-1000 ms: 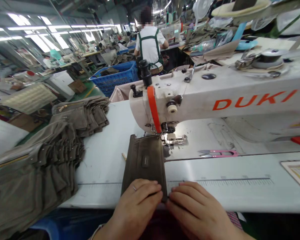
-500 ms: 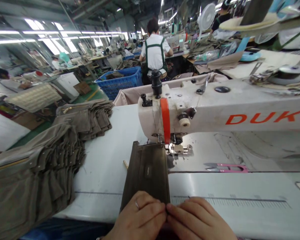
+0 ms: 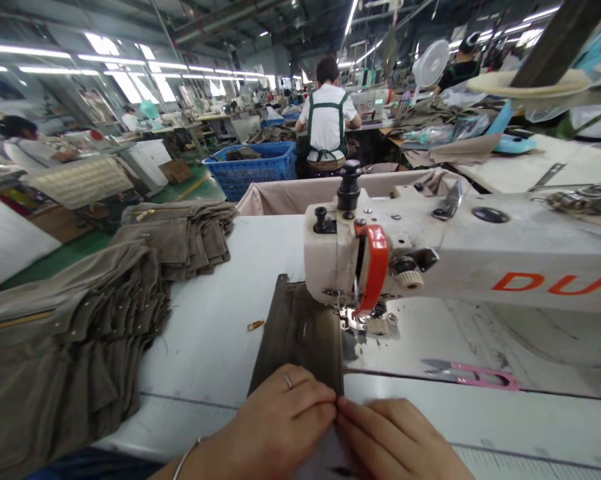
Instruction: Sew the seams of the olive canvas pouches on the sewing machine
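A dark olive fabric piece (image 3: 300, 333) with a small label lies flat on the white table, its far right edge under the head of the sewing machine (image 3: 360, 267). My left hand (image 3: 290, 413), with a ring and a bracelet, presses on its near end, fingers closed on the edge. Touching it from the right, my right hand (image 3: 385, 433) pinches the same edge between thumb and fingers. A gold zipper pull (image 3: 255, 325) sticks out at the left side of the fabric. What lies beneath my palms is partly hidden.
Stacked olive fabric pieces (image 3: 80, 333) cover the table's left side, with another pile (image 3: 180, 233) behind. Pink thread snips (image 3: 473, 375) lie right of the needle area. Beyond the table are a blue basket (image 3: 253, 167) and a seated person (image 3: 327, 120).
The camera view has shifted, so the machine appears lower and further right. The fabric has advanced a little away from me under the machine head, with both hands still on its near edge.
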`<state>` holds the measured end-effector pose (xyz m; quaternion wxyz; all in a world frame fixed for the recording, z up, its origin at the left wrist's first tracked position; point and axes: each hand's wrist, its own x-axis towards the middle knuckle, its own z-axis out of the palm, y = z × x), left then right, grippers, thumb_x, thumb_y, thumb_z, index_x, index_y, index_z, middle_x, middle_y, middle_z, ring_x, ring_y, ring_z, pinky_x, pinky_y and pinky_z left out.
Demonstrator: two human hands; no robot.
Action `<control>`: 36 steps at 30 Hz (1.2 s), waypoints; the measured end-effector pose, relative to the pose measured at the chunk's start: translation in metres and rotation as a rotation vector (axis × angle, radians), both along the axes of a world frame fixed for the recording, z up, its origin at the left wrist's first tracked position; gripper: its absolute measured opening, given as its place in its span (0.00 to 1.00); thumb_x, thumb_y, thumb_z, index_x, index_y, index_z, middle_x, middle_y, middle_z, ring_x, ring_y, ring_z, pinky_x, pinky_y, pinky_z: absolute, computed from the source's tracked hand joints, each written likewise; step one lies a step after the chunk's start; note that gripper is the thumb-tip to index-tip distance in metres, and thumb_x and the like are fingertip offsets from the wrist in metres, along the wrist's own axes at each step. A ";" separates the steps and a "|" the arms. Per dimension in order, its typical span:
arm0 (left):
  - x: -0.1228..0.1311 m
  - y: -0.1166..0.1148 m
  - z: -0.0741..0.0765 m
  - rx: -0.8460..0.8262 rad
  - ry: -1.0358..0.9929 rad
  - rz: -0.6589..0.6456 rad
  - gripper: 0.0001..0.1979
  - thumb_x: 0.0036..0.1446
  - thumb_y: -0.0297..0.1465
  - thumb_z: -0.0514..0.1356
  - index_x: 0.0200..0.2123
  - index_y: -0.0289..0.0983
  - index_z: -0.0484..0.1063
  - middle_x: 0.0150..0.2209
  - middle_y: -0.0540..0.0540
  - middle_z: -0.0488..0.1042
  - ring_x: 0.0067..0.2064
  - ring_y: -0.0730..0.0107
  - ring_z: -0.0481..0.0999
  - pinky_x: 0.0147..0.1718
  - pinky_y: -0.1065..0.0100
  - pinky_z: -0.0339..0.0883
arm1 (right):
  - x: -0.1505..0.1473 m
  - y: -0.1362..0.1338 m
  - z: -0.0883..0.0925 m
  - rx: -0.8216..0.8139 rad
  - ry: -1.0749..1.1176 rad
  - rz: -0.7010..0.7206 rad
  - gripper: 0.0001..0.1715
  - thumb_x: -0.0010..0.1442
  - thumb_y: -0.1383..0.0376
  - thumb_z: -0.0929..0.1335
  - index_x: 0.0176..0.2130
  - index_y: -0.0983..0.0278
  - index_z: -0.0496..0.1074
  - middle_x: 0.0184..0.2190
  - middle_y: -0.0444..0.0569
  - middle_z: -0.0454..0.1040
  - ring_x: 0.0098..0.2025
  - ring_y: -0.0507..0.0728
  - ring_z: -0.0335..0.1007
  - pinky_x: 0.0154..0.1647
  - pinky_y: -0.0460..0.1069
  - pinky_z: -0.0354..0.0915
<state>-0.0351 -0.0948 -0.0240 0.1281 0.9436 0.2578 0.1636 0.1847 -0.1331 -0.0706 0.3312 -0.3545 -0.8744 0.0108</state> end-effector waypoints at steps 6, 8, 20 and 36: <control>0.003 0.004 -0.001 -0.033 0.095 0.053 0.12 0.62 0.20 0.55 0.49 0.33 0.67 0.48 0.44 0.71 0.47 0.63 0.68 0.51 0.59 0.64 | 0.002 0.003 0.011 -0.148 0.053 -0.006 0.15 0.68 0.68 0.59 0.47 0.65 0.72 0.43 0.50 0.77 0.40 0.57 0.70 0.41 0.50 0.70; 0.004 0.006 -0.001 -0.066 0.041 0.076 0.11 0.63 0.20 0.55 0.48 0.34 0.68 0.47 0.45 0.71 0.46 0.65 0.68 0.51 0.61 0.65 | 0.003 0.003 0.020 -0.175 0.013 0.012 0.15 0.66 0.70 0.60 0.48 0.66 0.72 0.43 0.51 0.76 0.39 0.58 0.70 0.40 0.51 0.71; 0.005 0.009 0.000 -0.077 -0.126 0.053 0.08 0.65 0.23 0.54 0.44 0.35 0.72 0.42 0.46 0.75 0.43 0.67 0.70 0.46 0.63 0.68 | 0.000 0.001 0.026 -0.274 0.016 0.007 0.15 0.60 0.74 0.63 0.46 0.66 0.71 0.41 0.52 0.75 0.38 0.60 0.68 0.39 0.54 0.72; 0.003 0.049 -0.002 -0.068 -0.185 0.013 0.11 0.63 0.21 0.55 0.44 0.35 0.73 0.44 0.47 0.77 0.46 0.70 0.73 0.51 0.66 0.67 | -0.002 0.035 0.036 -0.189 -0.107 -0.030 0.19 0.57 0.73 0.66 0.49 0.63 0.71 0.47 0.48 0.75 0.39 0.59 0.69 0.39 0.55 0.73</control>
